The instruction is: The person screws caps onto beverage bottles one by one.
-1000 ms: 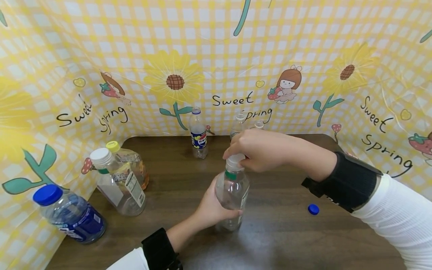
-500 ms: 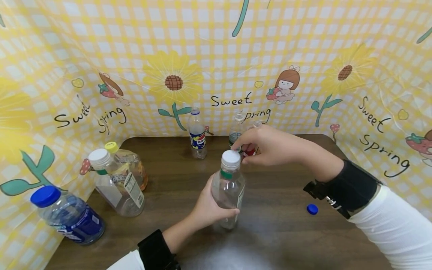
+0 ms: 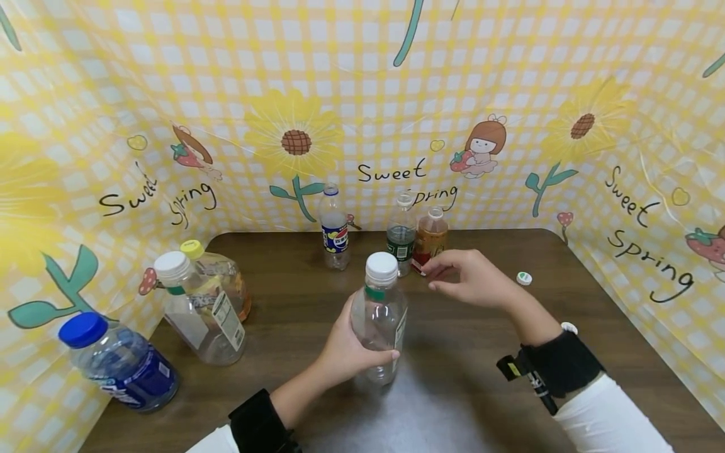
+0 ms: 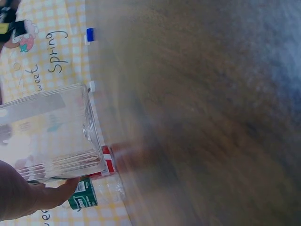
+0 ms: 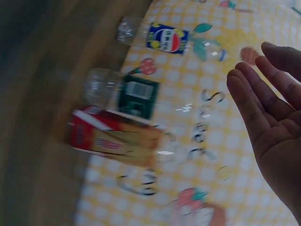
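Observation:
In the head view my left hand [image 3: 354, 352] grips a clear plastic bottle [image 3: 382, 324] around its body. A white cap [image 3: 381, 268] sits on the bottle's neck, above a green band. The left wrist view shows the bottle's transparent base [image 4: 51, 134], apparently held off the tabletop, with fingers along its lower side. To the right of the bottle, my right hand [image 3: 472, 278] hovers with loosely bent fingers and touches nothing. Its fingers [image 5: 249, 101] are also apart from everything in the right wrist view.
Uncapped green-label [image 3: 401, 242] and orange-brown [image 3: 432, 238] bottles stand behind, beside a Pepsi bottle [image 3: 335, 236]. At left are a blue-capped bottle [image 3: 127, 371], a white-capped bottle [image 3: 206, 321] and a yellow-capped bottle [image 3: 232, 277]. Loose caps include a white one [image 3: 523, 278] and a blue one [image 4: 90, 34].
My right hand has left the white cap and moved right and slightly down. My left hand still holds the bottle, shifted slightly left. The small bottles behind are now uncovered.

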The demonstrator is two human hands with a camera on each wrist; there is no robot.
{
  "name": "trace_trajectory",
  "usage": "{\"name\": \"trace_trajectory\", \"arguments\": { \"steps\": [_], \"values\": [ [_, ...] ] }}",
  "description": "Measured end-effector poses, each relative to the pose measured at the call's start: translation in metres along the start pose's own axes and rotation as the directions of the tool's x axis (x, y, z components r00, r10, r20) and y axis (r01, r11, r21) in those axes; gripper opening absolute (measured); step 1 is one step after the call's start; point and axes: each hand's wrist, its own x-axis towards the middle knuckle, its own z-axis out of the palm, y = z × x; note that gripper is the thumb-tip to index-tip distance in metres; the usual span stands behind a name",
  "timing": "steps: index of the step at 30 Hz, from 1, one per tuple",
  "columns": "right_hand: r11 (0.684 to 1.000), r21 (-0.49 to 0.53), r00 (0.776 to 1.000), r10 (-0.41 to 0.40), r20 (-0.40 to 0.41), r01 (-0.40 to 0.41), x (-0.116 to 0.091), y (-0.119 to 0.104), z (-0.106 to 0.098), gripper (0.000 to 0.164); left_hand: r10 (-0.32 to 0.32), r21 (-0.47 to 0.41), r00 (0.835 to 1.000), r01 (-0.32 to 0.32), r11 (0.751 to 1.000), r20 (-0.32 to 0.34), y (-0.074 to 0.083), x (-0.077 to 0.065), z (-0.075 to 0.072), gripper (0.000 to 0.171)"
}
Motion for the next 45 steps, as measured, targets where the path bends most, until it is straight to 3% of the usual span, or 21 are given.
{"name": "trace_trajectory", "arguments": {
  "steps": [9,13,19,25,35,45],
  "values": [
    [0.977,0.125,0.973,0.188,-0.137,-0.171,-0.048,0.036,0.047,0.018,-0.005,0.014,1.0,0.005,1.0,-0.025,-0.001,-0.001,-0.003,0.11],
    [0.954,0.206,0.956,0.251,-0.151,-0.217,-0.063,0.043,0.064,0.019,0.003,0.006,0.999,-0.003,1.0,-0.035,-0.001,-0.001,-0.004,0.109],
    [0.946,0.22,0.945,0.279,-0.172,-0.239,-0.079,0.05,0.081,0.02,0.007,0.001,0.998,-0.007,1.0,-0.055,0.0,-0.002,-0.005,0.108],
    [0.918,0.267,0.927,0.341,-0.158,-0.293,-0.09,0.051,0.091,0.022,0.005,-0.001,0.998,-0.005,1.0,-0.068,0.0,-0.003,-0.006,0.108],
    [0.922,0.278,0.936,0.318,-0.151,-0.268,-0.095,0.055,0.097,0.022,-0.033,-0.015,0.993,0.031,0.999,-0.114,-0.005,-0.007,-0.013,0.106],
    [0.912,0.309,0.937,0.322,-0.132,-0.27,-0.096,0.052,0.097,0.021,-0.02,0.089,0.974,0.041,0.995,-0.226,-0.018,-0.004,-0.04,0.111]
  ]
}}
